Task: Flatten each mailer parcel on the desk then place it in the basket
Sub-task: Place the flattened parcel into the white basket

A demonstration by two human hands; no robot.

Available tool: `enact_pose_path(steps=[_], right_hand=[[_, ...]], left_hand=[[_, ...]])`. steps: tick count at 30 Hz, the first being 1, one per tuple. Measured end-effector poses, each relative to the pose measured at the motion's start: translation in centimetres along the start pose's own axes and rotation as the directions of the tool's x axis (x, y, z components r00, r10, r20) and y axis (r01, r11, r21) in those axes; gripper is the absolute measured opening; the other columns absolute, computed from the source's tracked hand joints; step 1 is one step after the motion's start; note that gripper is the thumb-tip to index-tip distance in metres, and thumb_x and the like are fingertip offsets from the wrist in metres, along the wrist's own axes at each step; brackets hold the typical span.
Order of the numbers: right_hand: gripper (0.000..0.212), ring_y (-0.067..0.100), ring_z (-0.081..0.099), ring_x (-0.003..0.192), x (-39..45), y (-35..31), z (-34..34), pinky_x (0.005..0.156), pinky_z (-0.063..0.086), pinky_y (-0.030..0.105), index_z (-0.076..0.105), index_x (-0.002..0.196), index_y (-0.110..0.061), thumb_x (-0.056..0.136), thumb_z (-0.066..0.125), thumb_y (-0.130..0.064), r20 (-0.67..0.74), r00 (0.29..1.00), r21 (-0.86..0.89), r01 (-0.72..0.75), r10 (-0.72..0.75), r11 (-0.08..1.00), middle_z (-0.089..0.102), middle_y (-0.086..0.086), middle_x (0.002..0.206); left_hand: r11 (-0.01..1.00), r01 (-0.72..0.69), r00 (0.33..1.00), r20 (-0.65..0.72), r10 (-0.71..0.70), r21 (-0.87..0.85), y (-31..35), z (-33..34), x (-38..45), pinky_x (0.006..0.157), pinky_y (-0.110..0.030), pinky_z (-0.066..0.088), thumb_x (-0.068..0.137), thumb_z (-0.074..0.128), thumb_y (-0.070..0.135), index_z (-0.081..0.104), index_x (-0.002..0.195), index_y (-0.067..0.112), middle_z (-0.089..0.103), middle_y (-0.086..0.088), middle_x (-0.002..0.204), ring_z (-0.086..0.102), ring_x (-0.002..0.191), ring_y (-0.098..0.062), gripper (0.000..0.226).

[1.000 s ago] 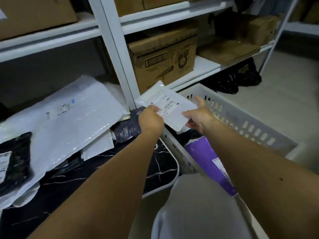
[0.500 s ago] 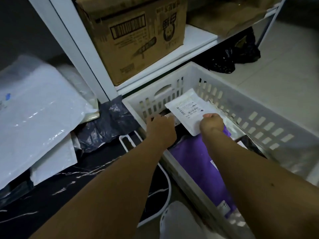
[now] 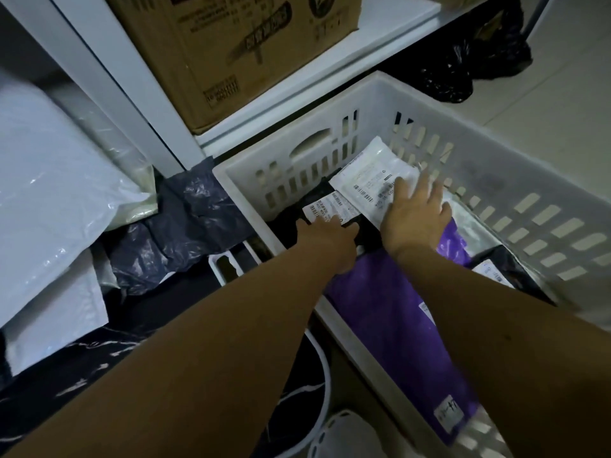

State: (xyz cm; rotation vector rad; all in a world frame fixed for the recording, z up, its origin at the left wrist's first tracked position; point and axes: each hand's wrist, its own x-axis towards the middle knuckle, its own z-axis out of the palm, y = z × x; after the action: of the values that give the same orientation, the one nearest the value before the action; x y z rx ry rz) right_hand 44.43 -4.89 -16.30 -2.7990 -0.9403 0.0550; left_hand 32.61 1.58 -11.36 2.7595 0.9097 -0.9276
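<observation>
white mailer parcel [image 3: 370, 180], carried above the basket [image 3: 515, 180] a second ago, now lies inside at its twelve o'clock end, right hand [image 3: 415, 213] open flat on it, left hand [image 3: 327, 234] open beside, placement nearly done.

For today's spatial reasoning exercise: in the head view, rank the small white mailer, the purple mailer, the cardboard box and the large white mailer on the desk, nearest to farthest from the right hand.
1. small white mailer, under the right hand, in the basket
2. purple mailer, just below the hand
3. cardboard box, on the shelf above
4. large white mailer, far left on the desk
</observation>
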Motion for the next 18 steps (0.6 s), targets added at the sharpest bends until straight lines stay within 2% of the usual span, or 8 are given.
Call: enact_pose_path(steps=[2,3,6,8,11,13,15,18], right_hand=[[0.047,0.031,0.009,0.146,-0.3,-0.1,1.0,0.112,0.017,0.057,0.028,0.144,-0.026,0.098,0.039,-0.032,0.143,0.964,-0.136,0.244,-0.225,0.96,0.015,0.008,0.158],[0.05,0.029,0.005,0.147,-0.3,0.1,1.5,0.112,0.014,0.058,0.021,0.148,-0.029,0.1,0.03,-0.04,0.253,0.937,-0.163,0.287,-0.241,0.944,0.011,0.004,0.16],[0.057,0.026,-0.002,0.148,0.6,0.7,2.3,0.111,0.011,0.063,0.007,0.152,-0.033,0.099,0.016,-0.053,0.462,0.875,-0.176,0.253,-0.147,0.951,-0.003,-0.003,0.162],[0.058,0.025,0.001,0.148,1.2,1.0,2.3,0.109,0.014,0.064,0.008,0.152,-0.034,0.098,0.018,-0.055,0.51,0.848,-0.178,0.269,-0.145,0.947,-0.001,-0.005,0.162],[0.061,0.027,0.003,0.148,2.6,1.2,2.2,0.11,0.012,0.065,0.012,0.15,-0.033,0.096,0.019,-0.059,0.627,0.768,-0.081,0.229,-0.129,0.97,0.001,-0.002,0.161],[0.063,0.03,0.017,0.144,3.1,1.3,2.1,0.11,0.018,0.063,0.024,0.143,-0.03,0.088,0.02,-0.061,0.644,0.75,-0.011,0.204,-0.149,0.979,0.018,0.003,0.156],[0.054,0.031,0.032,0.135,2.9,1.2,1.6,0.106,0.028,0.06,0.033,0.134,-0.027,0.088,0.026,-0.054,0.584,0.797,0.075,0.139,-0.157,0.987,0.033,0.002,0.145],[0.048,0.031,0.039,0.132,1.4,0.4,-0.7,0.106,0.031,0.054,0.035,0.14,-0.022,0.097,0.03,-0.044,0.471,0.87,0.165,0.079,-0.149,0.983,0.036,0.003,0.147]], left_hand=[[1.0,0.005,1.0,0.02,-0.005,-0.009,0.1,-0.1,-0.1,0.111,-0.06,0.015,0.097,0.041,0.033,0.011,0.151,0.031,0.019,-0.007,0.156,0.021,0.141,-0.034,0.062],[1.0,0.005,1.0,0.028,-0.005,-0.01,0.1,-0.2,-0.2,0.111,-0.06,0.015,0.096,0.041,0.033,0.012,0.151,0.031,0.018,-0.007,0.156,0.02,0.141,-0.035,0.062],[1.0,0.002,0.998,0.062,-0.002,0.007,0.3,-0.3,-0.3,0.112,-0.06,0.014,0.097,0.042,0.033,0.009,0.152,0.031,0.015,-0.008,0.158,0.017,0.143,-0.035,0.064],[1.0,0.003,0.998,0.067,-0.004,0.012,0.3,-0.5,-0.4,0.112,-0.06,0.014,0.097,0.042,0.032,0.009,0.152,0.031,0.016,-0.008,0.158,0.017,0.143,-0.035,0.064],[1.0,0.006,0.996,0.083,-0.007,0.008,0.3,-0.8,-0.7,0.112,-0.059,0.014,0.097,0.041,0.03,0.008,0.152,0.032,0.016,-0.008,0.158,0.018,0.143,-0.035,0.064],[1.0,-0.003,0.997,0.073,0.002,0.005,0.3,-1.1,-1.2,0.111,-0.058,0.016,0.097,0.041,0.029,0.01,0.152,0.032,0.019,-0.008,0.157,0.022,0.141,-0.034,0.063],[1.0,-0.008,0.999,0.047,0.008,-0.004,0.1,-1.5,-1.9,0.11,-0.057,0.017,0.096,0.042,0.026,0.015,0.151,0.031,0.023,-0.008,0.155,0.027,0.139,-0.033,0.062],[1.0,-0.016,1.0,0.009,0.016,-0.019,-0.3,-2.5,-3.5,0.11,-0.057,0.017,0.097,0.039,0.029,0.012,0.152,0.031,0.023,-0.006,0.155,0.028,0.139,-0.032,0.061]])
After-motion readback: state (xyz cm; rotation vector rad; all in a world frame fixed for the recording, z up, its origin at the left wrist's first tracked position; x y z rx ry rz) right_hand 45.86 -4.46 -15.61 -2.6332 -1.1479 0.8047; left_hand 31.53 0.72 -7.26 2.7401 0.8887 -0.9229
